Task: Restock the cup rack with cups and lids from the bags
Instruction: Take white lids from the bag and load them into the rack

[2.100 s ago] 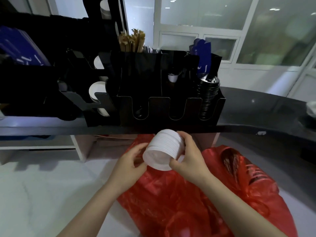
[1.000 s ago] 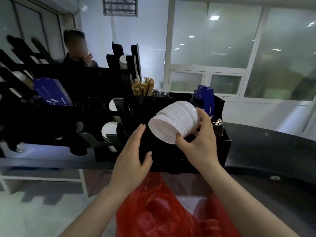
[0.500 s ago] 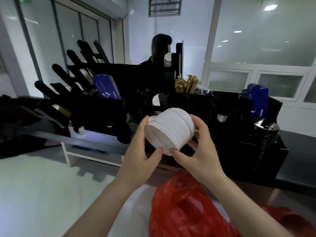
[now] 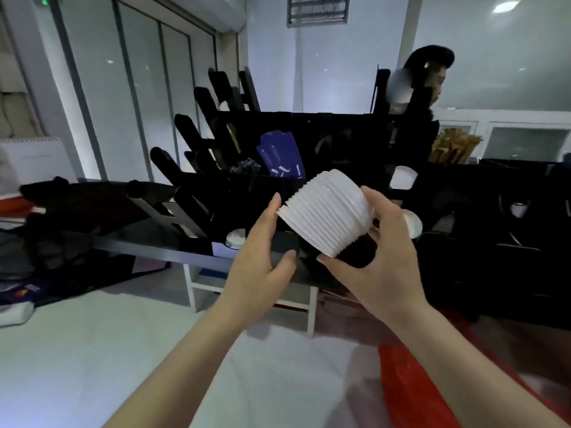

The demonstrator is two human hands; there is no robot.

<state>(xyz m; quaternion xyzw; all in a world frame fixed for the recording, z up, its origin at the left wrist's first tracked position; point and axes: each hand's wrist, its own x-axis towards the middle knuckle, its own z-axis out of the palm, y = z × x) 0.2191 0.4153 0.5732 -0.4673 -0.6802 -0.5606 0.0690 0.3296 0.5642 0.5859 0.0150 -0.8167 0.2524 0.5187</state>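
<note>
Nearest you, at the lower right, the red bag [image 4: 411, 381] lies low and apart from your hands. Above it, your right grip [image 4: 380, 257] is wrapped round the stack of lids [image 4: 327, 217], thumb under the lower edge and fingers over the far end. The stack is in the air, tilted, with its wide rims pointing down and left. Your left grip [image 4: 262, 264] is spread wide and holds nothing; only its fingertips touch the rims at the stack's left end.

The step in hand looks like squaring the stack before it goes into a slot. Press from both ends so the nested lids sit tight, since a loose squeeze on the ribbed sides could fan them out or drop the outer ones. Bring the left palm flat against the rims as a stop, then tip the stack to match the slot's slant.

Beyond your hands, past the bench [image 4: 139, 247], the black cup rack [image 4: 340, 134] shows slanted channels. A white cup [image 4: 401, 177] sits in one on the right, and blue packets [image 4: 279, 157] stand in the middle. Which channel takes lids I cannot tell, so check its width before you feed the stack in, rims first and slowly.
</note>
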